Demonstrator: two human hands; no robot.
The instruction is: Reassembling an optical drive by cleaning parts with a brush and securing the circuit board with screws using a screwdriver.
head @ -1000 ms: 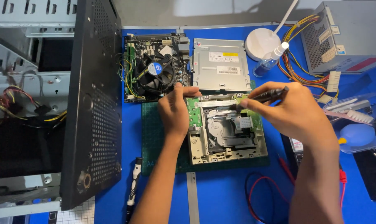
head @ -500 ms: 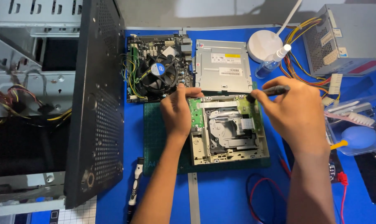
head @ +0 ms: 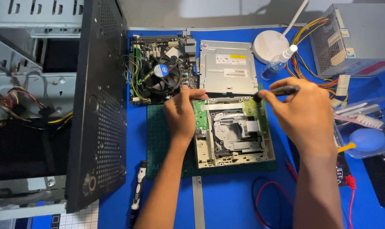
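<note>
Black perforated side panel (head: 100,106) stands on edge at left of frame, with the open computer case (head: 27,106) and its loose wiring behind it. Lower left of centre, a dark screwdriver (head: 137,191) lies on the blue mat (head: 226,203). Upper centre: motherboard (head: 158,68) with round cooler fan, touching a silver drive cover (head: 227,68) to its right. Centre: opened optical drive (head: 232,131) sits on a green cutting mat (head: 156,144). Left hand (head: 182,116) rests flat on the drive's left edge, fingers together, bracing it. Right hand (head: 305,114) pinches a black pen-shaped tool (head: 277,90), tip at the drive's upper right corner. Upper right: spray bottle (head: 279,63), white round lamp base (head: 271,46), grey power supply (head: 353,38). Far right: clear tray with blue air blower (head: 366,139).
</note>
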